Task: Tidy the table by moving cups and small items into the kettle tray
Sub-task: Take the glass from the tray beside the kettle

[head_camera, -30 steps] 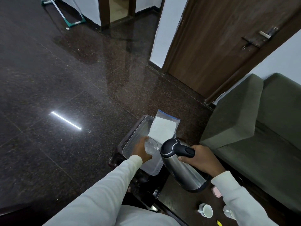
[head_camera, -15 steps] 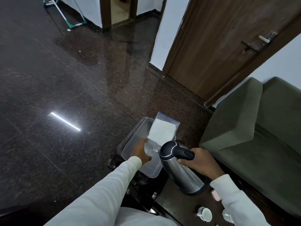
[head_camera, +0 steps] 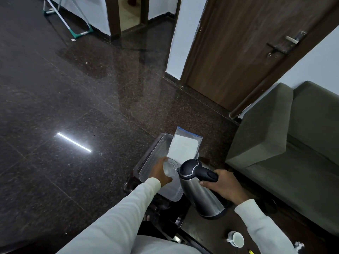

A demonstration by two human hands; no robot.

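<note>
Behind kettle (head_camera: 200, 191), tray (head_camera: 156, 153) corner (hidden).

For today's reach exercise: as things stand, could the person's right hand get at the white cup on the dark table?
Probably not yet: the right hand is gripping the kettle handle. The white cup itself lies uncovered, close beside that forearm.

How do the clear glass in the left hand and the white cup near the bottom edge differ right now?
The clear glass is transparent; the white cup is opaque. The clear glass is gripped by the left hand over the clear plastic tray; the white cup sits untouched on the dark table. The white cup shows a small handle; none is visible on the clear glass. Both are small drinking vessels that look empty.
</note>
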